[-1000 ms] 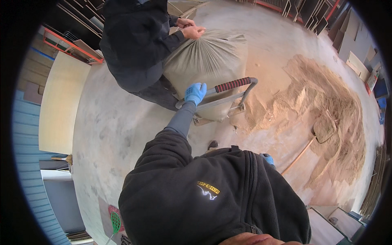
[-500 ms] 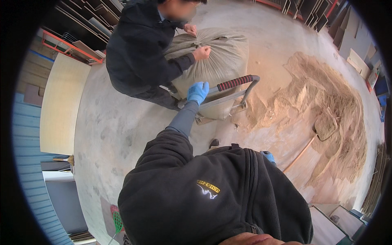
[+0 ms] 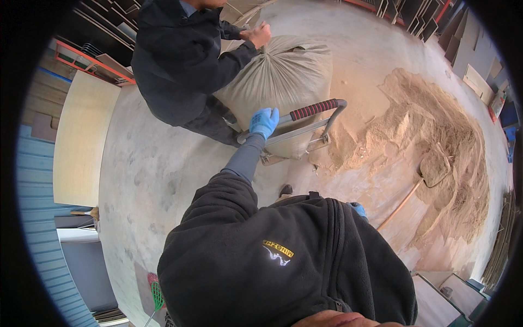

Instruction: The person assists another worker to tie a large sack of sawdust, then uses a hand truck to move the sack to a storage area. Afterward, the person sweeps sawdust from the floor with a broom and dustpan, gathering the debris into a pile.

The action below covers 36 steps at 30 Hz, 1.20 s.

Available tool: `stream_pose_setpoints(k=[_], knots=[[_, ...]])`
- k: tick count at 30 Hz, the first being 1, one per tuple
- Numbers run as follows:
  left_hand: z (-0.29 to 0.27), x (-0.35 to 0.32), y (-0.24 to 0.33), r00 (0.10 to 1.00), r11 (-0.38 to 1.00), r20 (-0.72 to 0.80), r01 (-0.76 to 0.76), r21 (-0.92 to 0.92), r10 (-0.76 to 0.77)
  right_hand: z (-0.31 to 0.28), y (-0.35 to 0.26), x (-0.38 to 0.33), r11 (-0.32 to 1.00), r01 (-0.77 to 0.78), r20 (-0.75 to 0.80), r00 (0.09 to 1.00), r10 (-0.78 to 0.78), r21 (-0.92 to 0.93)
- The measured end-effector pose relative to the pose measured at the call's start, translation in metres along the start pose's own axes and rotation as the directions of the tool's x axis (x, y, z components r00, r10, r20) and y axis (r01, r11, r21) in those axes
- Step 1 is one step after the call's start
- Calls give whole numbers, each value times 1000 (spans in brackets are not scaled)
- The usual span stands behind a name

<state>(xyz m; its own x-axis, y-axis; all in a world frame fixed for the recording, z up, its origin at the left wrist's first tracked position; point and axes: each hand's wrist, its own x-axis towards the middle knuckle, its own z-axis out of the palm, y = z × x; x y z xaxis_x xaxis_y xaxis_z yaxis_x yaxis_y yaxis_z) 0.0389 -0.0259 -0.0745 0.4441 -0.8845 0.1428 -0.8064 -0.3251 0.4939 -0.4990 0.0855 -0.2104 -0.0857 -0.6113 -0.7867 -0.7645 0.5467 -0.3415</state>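
Observation:
My left hand (image 3: pixel 264 122), in a blue glove, is closed round the grey metal handle (image 3: pixel 283 119) of a push cart. Dark padding with red bands (image 3: pixel 314 110) wraps the handle's right part. On the cart stands a big, full, pale woven sack (image 3: pixel 289 76), its top gathered into folds. Only a bit of my right hand (image 3: pixel 358 209), also blue-gloved, shows past my dark jacket; its fingers are hidden. A co-worker in dark clothes (image 3: pixel 180 71) stands at the sack's left, both hands (image 3: pixel 257 36) closed at its gathered neck.
A wide heap of sawdust-like brown material (image 3: pixel 436 125) spreads over the floor at right. On it lies a shovel (image 3: pixel 435 169) with a wooden shaft. A pale board (image 3: pixel 87 139) stands at left, and racks of dark panels (image 3: pixel 111 27) stand behind the co-worker.
The co-worker's hands have come together and drawn the sack's neck up and away from me; the co-worker has leaned back a little. My left hand stays on the handle.

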Motion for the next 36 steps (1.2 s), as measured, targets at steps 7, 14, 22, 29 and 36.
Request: stream_pose_setpoints(k=[7,14,22,29,36], knots=[[-2,1,5,1000,999,11,23,46,-24,9,8,14,999,41,11,999,-41,14],[-5,-1,5,1000,1000,0,14,26,-14,10,3,10,999,44,26,999,-45,10],[-6,1,5,1000,1000,9,18,0,-18,7,-7,2,996,89,50,995,-89,5],[-8,-1,6,1000,1000,15,21,0,-21,8,-6,2,994,104,44,994,-104,-13],[-9,0,5,1000,1000,5,7,0,-7,9,-9,-1,996,72,36,997,-71,-47]])
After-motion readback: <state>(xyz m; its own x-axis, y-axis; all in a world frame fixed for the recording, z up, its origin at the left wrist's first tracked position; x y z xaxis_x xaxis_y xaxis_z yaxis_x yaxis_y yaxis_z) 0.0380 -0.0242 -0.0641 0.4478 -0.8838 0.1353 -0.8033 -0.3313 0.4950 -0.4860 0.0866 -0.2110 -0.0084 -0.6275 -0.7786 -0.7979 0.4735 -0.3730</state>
